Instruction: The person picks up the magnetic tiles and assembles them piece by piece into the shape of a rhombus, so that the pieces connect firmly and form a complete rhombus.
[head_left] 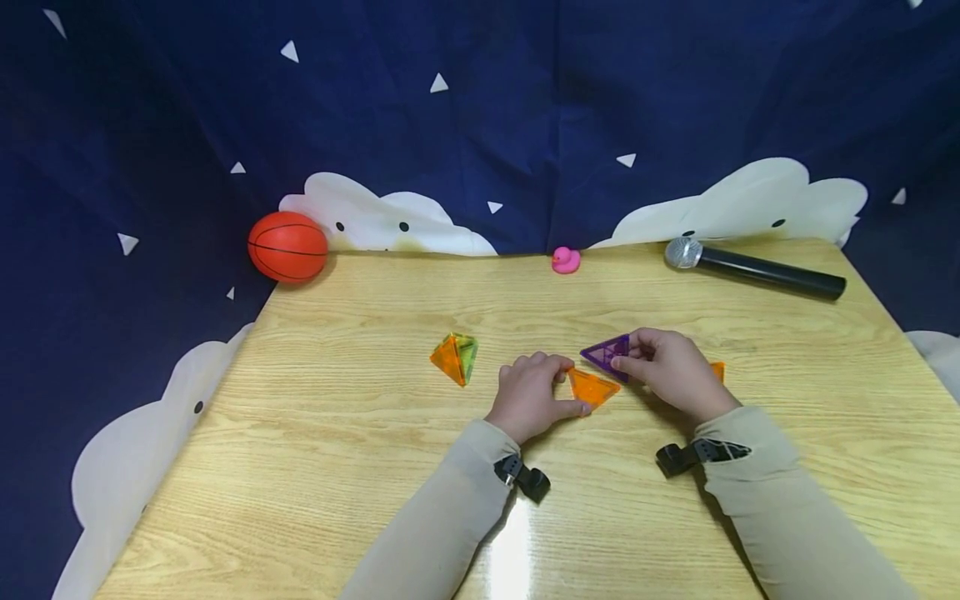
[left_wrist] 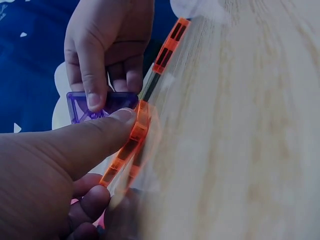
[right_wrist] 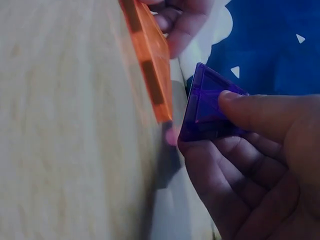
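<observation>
My left hand (head_left: 528, 397) pinches an orange triangular magnetic tile (head_left: 591, 388) by its edges, thumb at the near corner and fingers at the far one. In the left wrist view this orange tile (left_wrist: 131, 145) stands slightly tilted just over the tabletop. My right hand (head_left: 678, 373) holds a purple triangular magnetic tile (head_left: 604, 355) between thumb and fingers. The purple tile (right_wrist: 210, 107) is raised and tilted, close beside the orange one; in the right wrist view a gap shows between them. Another orange tile (head_left: 718, 370) lies partly hidden behind my right hand.
Left of my hands stands a small pyramid (head_left: 454, 358) of orange and yellow-green tiles. Along the back of the wooden table (head_left: 337, 467) are a red ball (head_left: 288, 247), a pink toy duck (head_left: 566, 260) and a black microphone (head_left: 757, 268). A dark blue curtain (head_left: 495, 125) hangs behind.
</observation>
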